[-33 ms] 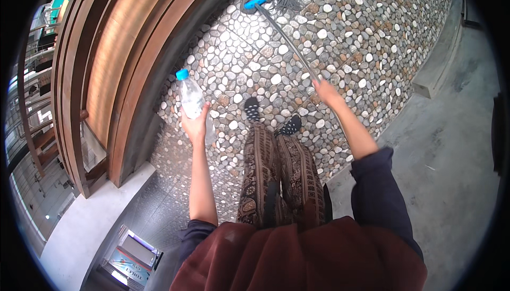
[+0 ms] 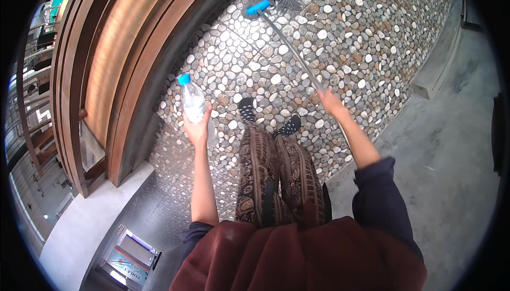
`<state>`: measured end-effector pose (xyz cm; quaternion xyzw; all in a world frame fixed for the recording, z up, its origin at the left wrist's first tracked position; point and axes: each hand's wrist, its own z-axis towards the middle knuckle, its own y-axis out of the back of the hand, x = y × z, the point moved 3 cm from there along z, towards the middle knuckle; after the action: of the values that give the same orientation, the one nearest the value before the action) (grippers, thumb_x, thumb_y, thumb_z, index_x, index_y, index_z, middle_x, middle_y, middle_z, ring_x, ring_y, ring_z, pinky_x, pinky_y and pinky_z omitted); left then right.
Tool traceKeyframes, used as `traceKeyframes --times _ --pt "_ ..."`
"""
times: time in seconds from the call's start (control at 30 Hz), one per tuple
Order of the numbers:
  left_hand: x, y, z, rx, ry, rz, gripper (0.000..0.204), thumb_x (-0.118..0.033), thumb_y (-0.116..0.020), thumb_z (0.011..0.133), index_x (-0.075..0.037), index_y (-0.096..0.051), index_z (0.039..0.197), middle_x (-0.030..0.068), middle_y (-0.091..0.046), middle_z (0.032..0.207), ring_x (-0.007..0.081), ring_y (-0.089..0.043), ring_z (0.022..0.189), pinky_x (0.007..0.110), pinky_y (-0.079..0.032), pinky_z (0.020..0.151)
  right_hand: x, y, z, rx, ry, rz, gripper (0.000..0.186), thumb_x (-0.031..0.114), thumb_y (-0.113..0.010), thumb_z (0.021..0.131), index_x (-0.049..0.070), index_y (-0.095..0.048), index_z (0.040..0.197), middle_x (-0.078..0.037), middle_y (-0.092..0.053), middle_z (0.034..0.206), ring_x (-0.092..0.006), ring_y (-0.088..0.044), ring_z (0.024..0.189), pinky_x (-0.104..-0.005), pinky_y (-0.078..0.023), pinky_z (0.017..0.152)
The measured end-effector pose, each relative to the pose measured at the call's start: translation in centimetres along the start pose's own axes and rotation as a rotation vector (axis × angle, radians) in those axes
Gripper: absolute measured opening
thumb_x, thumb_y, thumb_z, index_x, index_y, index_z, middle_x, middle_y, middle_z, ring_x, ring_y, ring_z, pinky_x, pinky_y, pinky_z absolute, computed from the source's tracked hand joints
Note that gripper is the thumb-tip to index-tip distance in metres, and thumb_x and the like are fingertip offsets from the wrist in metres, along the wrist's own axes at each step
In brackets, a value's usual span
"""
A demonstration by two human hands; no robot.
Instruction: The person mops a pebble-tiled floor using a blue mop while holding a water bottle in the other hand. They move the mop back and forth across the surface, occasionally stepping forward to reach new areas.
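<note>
My left hand (image 2: 197,126) is wrapped round the lower part of a clear plastic bottle (image 2: 194,100) with a bright blue cap. The bottle stands nearly upright in the picture, its cap tilted a little to the left. In my right hand (image 2: 332,103) is the grey metal handle of a mop (image 2: 292,48), the fingers closed round it. The handle slants away to the far left, down to a blue mop head with grey strands spread on the pebbled floor. Behind my right hand, the rest of the handle runs back along my forearm.
Pebble-patterned flooring (image 2: 361,41) lies under my feet in dark spotted socks. A curved wooden structure (image 2: 125,73) rises along the left, ending at a pale ledge (image 2: 90,224). On the right, a low concrete kerb (image 2: 425,81) borders a grey concrete floor (image 2: 425,169).
The mop head and my right hand have come slightly nearer to me. The bottle in my left hand has shifted slightly right and nearer. My left foot has moved slightly left.
</note>
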<state>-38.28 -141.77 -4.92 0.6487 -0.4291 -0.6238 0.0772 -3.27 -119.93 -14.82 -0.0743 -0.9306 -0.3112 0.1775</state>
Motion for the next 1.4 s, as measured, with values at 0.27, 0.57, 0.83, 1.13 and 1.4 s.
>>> traceKeyframes --times 0.27,0.57,0.83,1.13,1.4 --pt "3.2 2.6 -1.4 0.084 0.146 -0.183 0.058 -0.016 -0.077 0.061 0.002 -0.048 0.108 0.0083 -0.057 0.095 0.0137 -0.052 0.084 0.027 -0.042 0.077 -10.6 -4.4 -23.2 0.155 -0.374 -0.158 0.045 0.041 -0.036 0.088 -0.001 -0.045 0.102 -0.030 -0.055 0.083 -0.0462 -0.051 0.083 -0.0501 -0.040 0.072" --pt "0.6 5.6 6.0 0.347 0.050 -0.200 0.053 -0.017 -0.078 0.059 0.000 -0.050 0.101 0.0093 -0.058 0.092 0.0145 -0.055 0.081 0.028 -0.044 0.073 7.7 -9.5 -6.6 -0.029 -0.137 -0.032 0.050 0.047 -0.032 0.087 0.002 -0.045 0.104 -0.028 -0.056 0.084 -0.0455 -0.052 0.084 -0.0503 -0.040 0.073" --pt "-2.8 6.8 11.5 0.545 -0.186 -0.079 0.052 -0.019 -0.078 0.056 0.000 -0.051 0.096 0.0097 -0.059 0.087 0.0163 -0.055 0.079 0.030 -0.044 0.072 14.5 -14.0 -6.5 0.081 -0.236 0.148 0.053 0.046 -0.029 0.088 -0.002 -0.042 0.105 -0.029 -0.054 0.093 -0.0434 -0.050 0.091 -0.0490 -0.039 0.078" --pt "-2.8 5.3 11.2 0.651 -0.138 -0.115 0.054 -0.018 -0.078 0.058 0.001 -0.049 0.100 0.0102 -0.060 0.088 0.0156 -0.056 0.079 0.029 -0.045 0.072 19.5 -18.4 -20.9 0.346 -0.445 1.799 0.027 0.025 -0.045 0.089 0.009 -0.046 0.111 0.006 -0.033 0.050 -0.0059 -0.033 0.033 -0.0205 -0.028 0.030" --pt "-5.1 5.5 11.7 0.692 -0.263 -0.028 0.056 -0.017 -0.078 0.058 0.001 -0.049 0.101 0.0105 -0.059 0.089 0.0161 -0.056 0.079 0.029 -0.044 0.072 24.4 -11.4 -2.0 0.127 -0.124 1.931 0.047 0.023 -0.048 0.086 0.022 -0.026 0.128 0.004 -0.041 0.050 -0.0060 -0.036 0.029 -0.0193 -0.029 0.023"
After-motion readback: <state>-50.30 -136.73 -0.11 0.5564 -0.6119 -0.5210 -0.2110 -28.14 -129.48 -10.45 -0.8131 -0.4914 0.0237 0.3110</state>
